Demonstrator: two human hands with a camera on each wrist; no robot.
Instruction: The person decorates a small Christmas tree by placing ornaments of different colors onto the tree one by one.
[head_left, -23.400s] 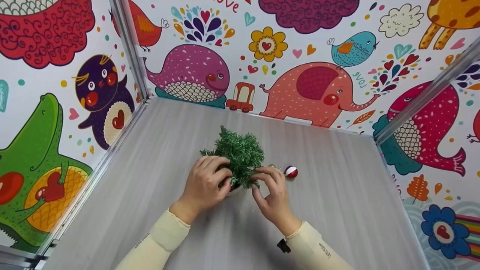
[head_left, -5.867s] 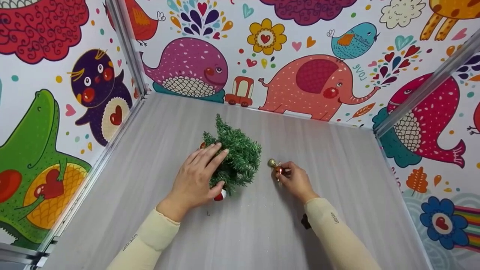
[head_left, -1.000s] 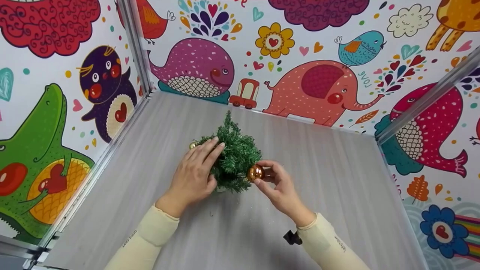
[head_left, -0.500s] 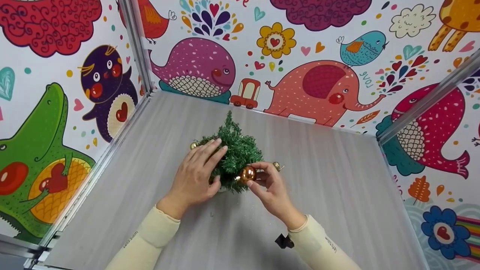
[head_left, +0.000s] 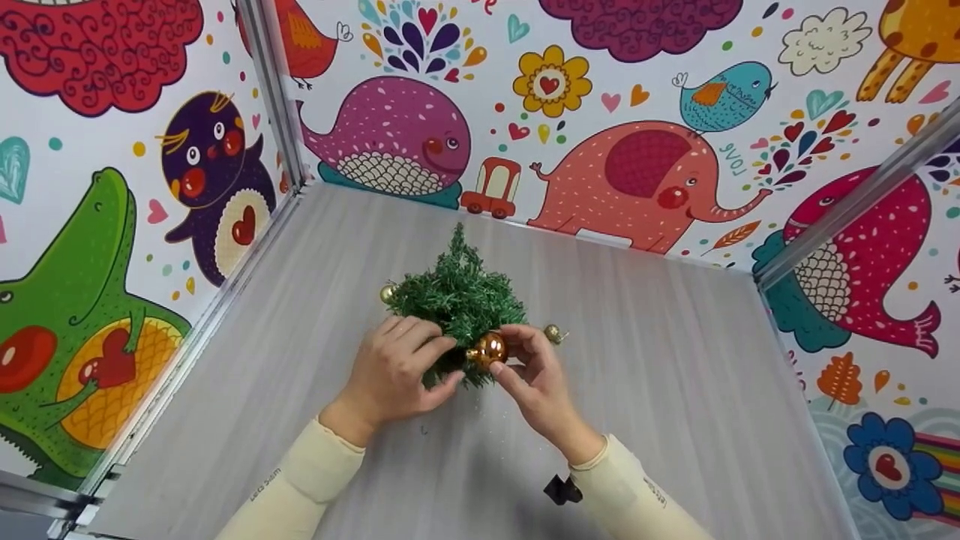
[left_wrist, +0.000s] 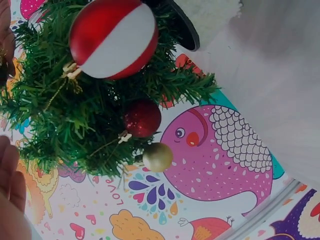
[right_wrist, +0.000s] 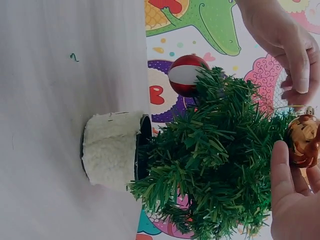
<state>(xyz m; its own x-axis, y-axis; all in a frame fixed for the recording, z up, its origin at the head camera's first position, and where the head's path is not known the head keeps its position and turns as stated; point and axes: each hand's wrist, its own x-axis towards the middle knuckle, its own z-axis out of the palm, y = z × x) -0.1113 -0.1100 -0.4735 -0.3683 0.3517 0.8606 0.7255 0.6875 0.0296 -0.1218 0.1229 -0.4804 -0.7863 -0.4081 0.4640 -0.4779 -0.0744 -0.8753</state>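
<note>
A small green Christmas tree stands on the table in a pot with a whitish wrap. My right hand holds a shiny copper bauble between thumb and fingers, at the tree's front right. A thin loop shows at its cap in the right wrist view. Near that cap is my left hand, its fingers loosely bent; I see nothing held in it. On the tree's far-left side, the left wrist view shows a red-and-white bauble, a dark red bauble and a pale gold bauble.
A small gold glitter bauble lies on the grey table, right of the tree. A tiny green curl lies in front of the pot. Printed cartoon walls with metal posts enclose the table's back and sides.
The right hand has brought the copper bauble left, closer to the tree, uncovering the gold bauble on the table. My left hand has come off the branches towards the bauble, fingers now bent.
</note>
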